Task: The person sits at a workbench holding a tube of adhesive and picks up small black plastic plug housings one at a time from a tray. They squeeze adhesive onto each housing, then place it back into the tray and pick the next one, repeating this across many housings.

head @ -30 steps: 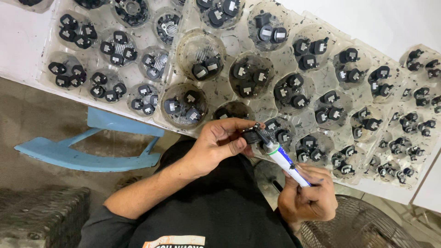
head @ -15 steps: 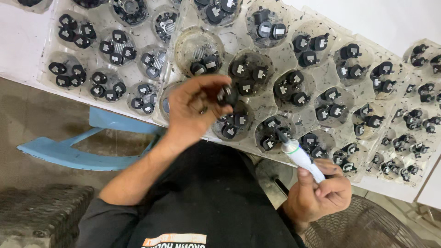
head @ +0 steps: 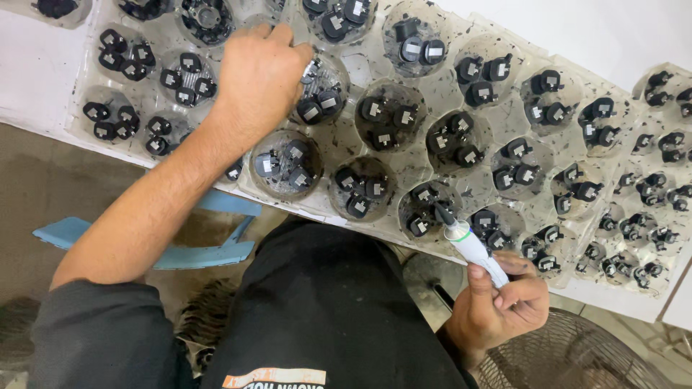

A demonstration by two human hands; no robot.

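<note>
At upper centre, the left hand [head: 259,75] reaches into a clear tray cup [head: 321,97] of small black parts [head: 311,112], fingers curled, grip hidden. At lower right, the right hand [head: 501,306] is clamped around a white marker pen [head: 472,245], tip up-left.

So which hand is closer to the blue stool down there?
The left. The left hand is up on the clear tray, its forearm crossing above the blue stool. The right hand grips a white marker far off on the other side.
</note>
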